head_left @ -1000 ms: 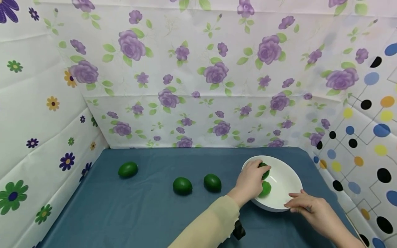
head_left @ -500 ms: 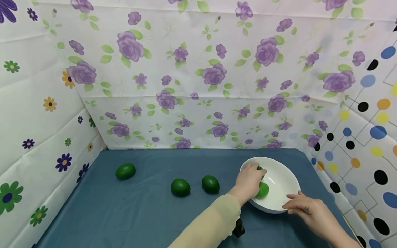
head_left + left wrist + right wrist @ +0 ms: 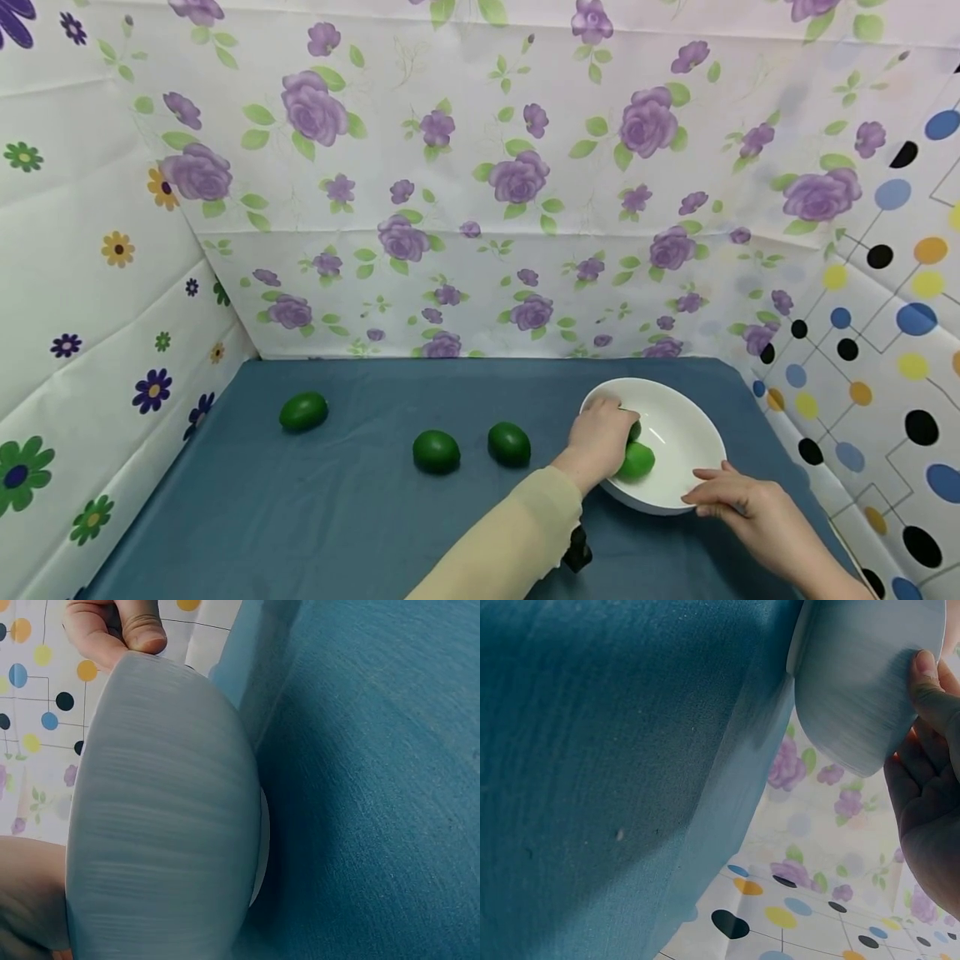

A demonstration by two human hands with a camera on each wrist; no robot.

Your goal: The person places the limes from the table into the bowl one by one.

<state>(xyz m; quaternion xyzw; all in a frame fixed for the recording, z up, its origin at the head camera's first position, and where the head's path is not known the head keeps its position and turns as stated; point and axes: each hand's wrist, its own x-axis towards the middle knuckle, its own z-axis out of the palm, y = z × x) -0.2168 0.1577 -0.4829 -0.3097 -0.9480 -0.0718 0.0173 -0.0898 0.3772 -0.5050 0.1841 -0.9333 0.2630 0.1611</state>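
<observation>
In the head view my left hand (image 3: 600, 437) reaches over the left rim of a white bowl (image 3: 686, 442). Its fingers curl over a dark green lime (image 3: 634, 431) inside the bowl, mostly hidden by the hand. Just in front of that one lies a brighter green lime (image 3: 637, 462). At the bowl's right front rim, my right hand (image 3: 757, 508) pinches the edge between thumb and fingers. The right wrist view shows the right thumb (image 3: 925, 671) against the bowl's outer wall (image 3: 862, 682). From the left wrist, the bowl's side (image 3: 161, 810) hides the left fingertips.
Three dark green limes lie on the blue cloth: one far left (image 3: 303, 412), two nearer the middle (image 3: 436, 452). A floral sheet (image 3: 480, 183) stands behind the table, and a dotted sheet (image 3: 892, 367) borders the right side.
My left hand has sunk lower into the bowl with the dark lime. The brighter lime has shifted slightly to the right. My right hand keeps its hold on the rim.
</observation>
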